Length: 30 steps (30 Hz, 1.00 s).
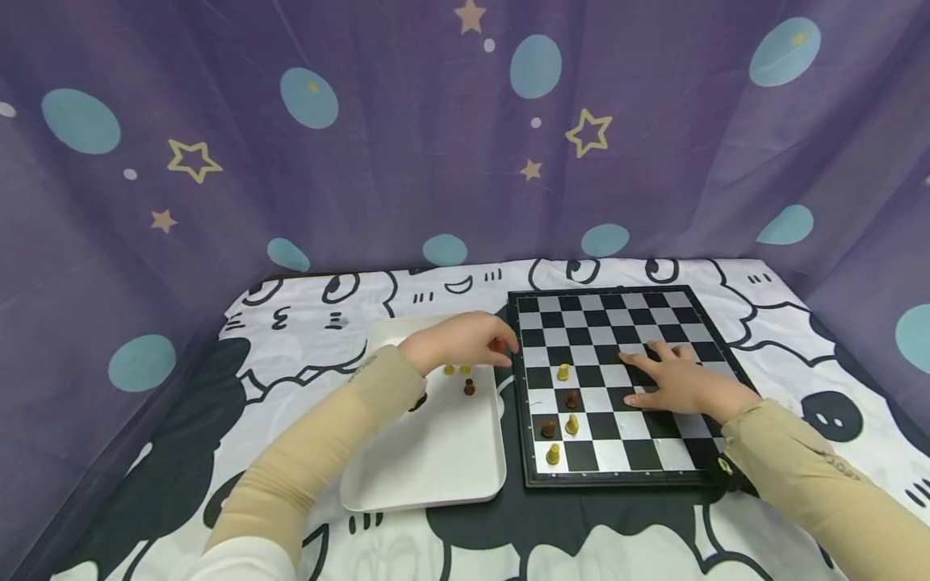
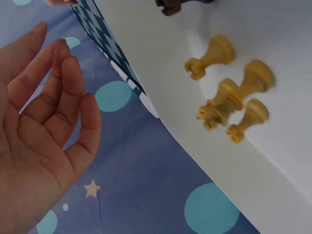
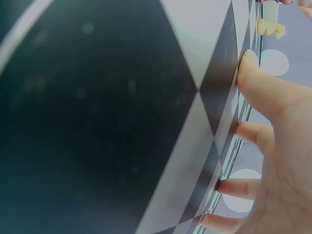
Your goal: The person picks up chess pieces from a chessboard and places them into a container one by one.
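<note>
- Your left hand point(image 1: 465, 339): above the tray point(image 1: 429, 476), fingertips near the chessboard point(image 1: 643, 453) at its left edge. Fingers loosely curved, palm bare, nothing held.
- Your right hand point(image 1: 676, 385): fingers spread, tips touching the chessboard right of its middle; grips nothing.
- Chessboard: on the tabletop, just beside the tray's right edge.
- Toward the chessboard's near left corner: three yellow pieces point(image 1: 553, 454), one on the corner square, and two brown pieces point(image 1: 572, 399).
- In the tray, left wrist view: four yellow chessmen point(image 2: 258, 77) clustered near the tray's edge.
- Also in the tray: a small brown chessman point(image 1: 469, 388); another dark piece point(image 1: 417, 402) partly hidden by your left sleeve point(image 1: 349, 420).
- Purple curtain point(image 1: 436, 161) behind the tabletop's far edge.
</note>
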Each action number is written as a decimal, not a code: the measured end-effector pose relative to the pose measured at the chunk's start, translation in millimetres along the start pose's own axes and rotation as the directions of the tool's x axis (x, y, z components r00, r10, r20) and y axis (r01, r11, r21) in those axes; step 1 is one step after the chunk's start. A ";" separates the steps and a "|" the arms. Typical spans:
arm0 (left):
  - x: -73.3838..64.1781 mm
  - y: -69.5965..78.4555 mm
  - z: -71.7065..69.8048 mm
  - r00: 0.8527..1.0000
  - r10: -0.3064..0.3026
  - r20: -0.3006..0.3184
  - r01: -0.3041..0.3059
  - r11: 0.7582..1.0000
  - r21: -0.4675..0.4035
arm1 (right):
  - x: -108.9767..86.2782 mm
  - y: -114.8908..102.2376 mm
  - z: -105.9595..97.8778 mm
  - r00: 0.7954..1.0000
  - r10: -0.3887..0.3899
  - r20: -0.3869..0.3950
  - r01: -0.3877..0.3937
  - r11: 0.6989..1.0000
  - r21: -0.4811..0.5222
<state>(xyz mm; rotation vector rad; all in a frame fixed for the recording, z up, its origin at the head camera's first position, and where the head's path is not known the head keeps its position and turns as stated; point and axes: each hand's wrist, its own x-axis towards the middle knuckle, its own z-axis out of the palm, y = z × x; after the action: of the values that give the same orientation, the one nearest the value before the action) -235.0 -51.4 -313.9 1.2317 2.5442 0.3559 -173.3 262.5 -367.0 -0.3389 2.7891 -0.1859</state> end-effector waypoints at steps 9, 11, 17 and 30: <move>10.4 9.8 -0.1 1.000 0.000 0.024 0.000 1.000 0.012 | 0.6 -0.6 -2.1 1.000 0.003 0.001 -0.003 1.000 -0.007; 12.8 11.0 0.5 1.000 0.005 0.026 -0.005 1.000 0.015 | 0.8 -0.5 -1.7 1.000 0.004 0.004 -0.004 1.000 -0.003; 20.5 15.7 0.8 0.999 0.033 0.030 -0.034 0.999 0.031 | 0.6 0.3 -0.8 1.000 0.004 0.005 -0.004 1.000 0.005; 38.1 25.4 -3.9 0.996 0.038 0.081 -0.040 0.999 0.017 | 0.1 0.1 -0.7 1.000 0.000 0.001 0.000 1.000 0.011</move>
<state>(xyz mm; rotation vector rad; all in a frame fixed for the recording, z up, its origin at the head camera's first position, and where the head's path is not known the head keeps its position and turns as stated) -240.7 -6.2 -307.3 1.2777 2.4641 0.2853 -173.6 262.6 -366.4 -0.3361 2.7864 -0.2005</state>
